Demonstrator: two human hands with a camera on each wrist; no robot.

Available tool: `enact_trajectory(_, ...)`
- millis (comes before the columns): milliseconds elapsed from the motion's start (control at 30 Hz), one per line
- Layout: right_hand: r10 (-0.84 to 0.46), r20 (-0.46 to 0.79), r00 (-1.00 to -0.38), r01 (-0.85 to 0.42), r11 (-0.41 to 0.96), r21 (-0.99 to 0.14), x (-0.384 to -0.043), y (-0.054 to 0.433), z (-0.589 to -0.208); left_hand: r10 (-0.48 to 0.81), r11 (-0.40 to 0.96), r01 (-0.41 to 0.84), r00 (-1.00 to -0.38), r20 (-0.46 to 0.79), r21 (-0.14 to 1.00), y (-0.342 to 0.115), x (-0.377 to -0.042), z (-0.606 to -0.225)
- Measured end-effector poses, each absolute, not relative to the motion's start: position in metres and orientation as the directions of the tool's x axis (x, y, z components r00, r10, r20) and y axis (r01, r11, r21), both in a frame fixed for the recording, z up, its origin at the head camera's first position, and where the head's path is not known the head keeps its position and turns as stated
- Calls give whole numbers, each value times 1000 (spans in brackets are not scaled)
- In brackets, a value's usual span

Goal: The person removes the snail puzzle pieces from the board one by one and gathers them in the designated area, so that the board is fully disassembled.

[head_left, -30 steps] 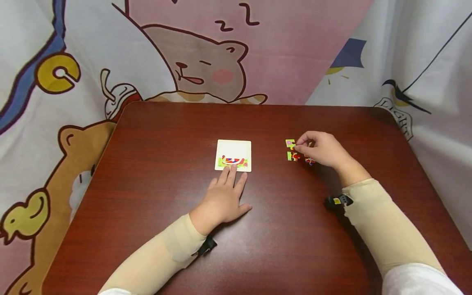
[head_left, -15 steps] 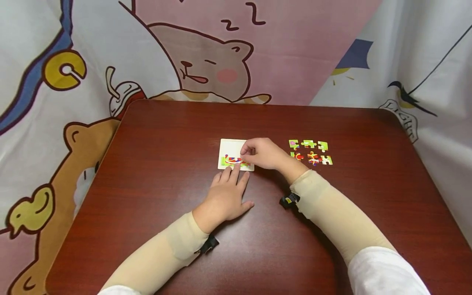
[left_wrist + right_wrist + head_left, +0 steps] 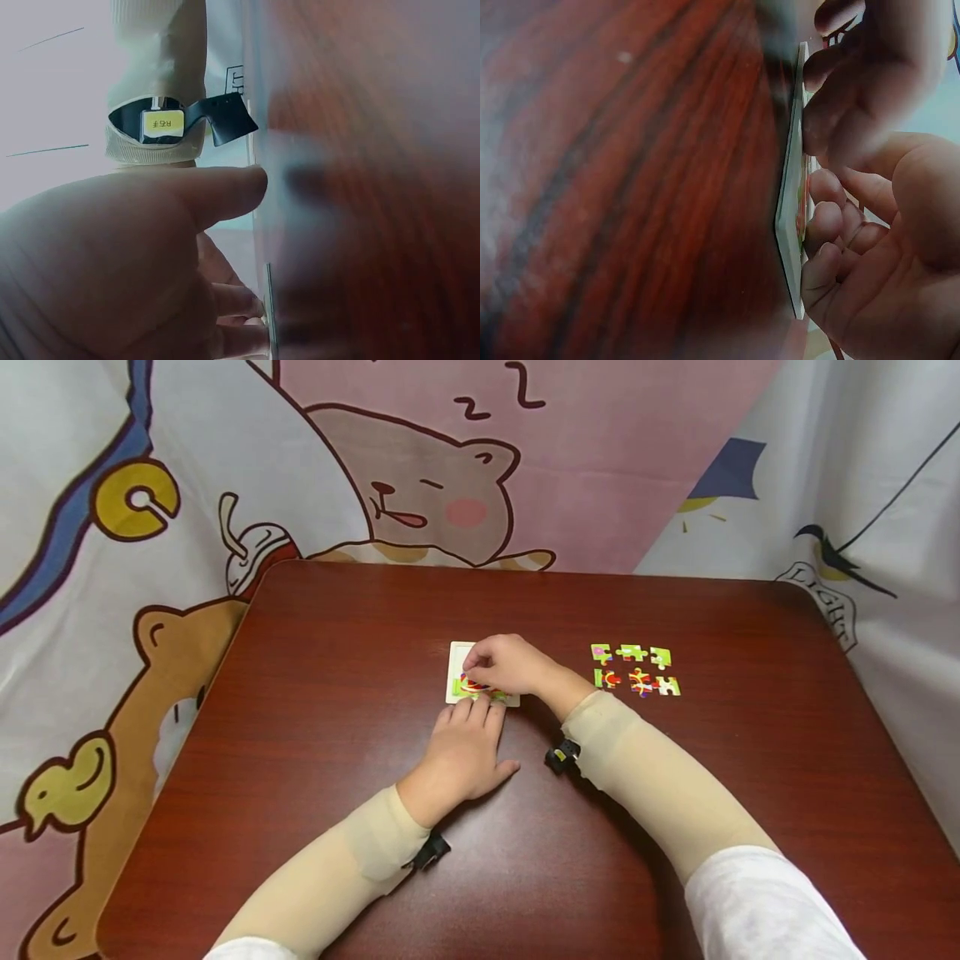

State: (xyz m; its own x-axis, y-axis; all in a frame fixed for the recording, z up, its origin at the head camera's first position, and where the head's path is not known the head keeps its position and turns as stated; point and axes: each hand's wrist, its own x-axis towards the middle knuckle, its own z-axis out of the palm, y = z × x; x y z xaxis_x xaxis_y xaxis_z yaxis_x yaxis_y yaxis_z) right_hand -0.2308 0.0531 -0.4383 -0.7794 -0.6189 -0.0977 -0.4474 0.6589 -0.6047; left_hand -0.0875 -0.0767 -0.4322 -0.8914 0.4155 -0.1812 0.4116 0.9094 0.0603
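A square puzzle tray (image 3: 454, 662) with a white rim and coloured pieces along its near side lies mid-table. My left hand (image 3: 461, 752) rests palm-down before it, fingers extended and tips on its near edge; in the left wrist view the thumb (image 3: 225, 195) sticks out above the table. My right hand (image 3: 513, 665) is over the tray, thumb and forefinger brought together near its left half. In the right wrist view that hand's fingertips (image 3: 825, 221) are curled right at the tray surface. I cannot tell whether a puzzle piece is between them.
To the right lie several loose puzzle pieces (image 3: 632, 653) in two rows, green with red and white parts. They rest on a dark reddish-brown table (image 3: 360, 635). A cartoon-printed curtain (image 3: 420, 468) hangs behind and beside it.
My right hand has moved left from the loose pieces to the tray, then further across it, uncovering the two rows of pieces. My left hand has stayed at the tray's near edge.
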Motion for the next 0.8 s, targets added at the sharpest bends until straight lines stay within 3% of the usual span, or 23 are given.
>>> enact_trajectory(800, -615, -186, -767, -410, 691, -595, -229, 46, -430, 310, 949, 316, -916, -255, 18, -61, -93, -432)
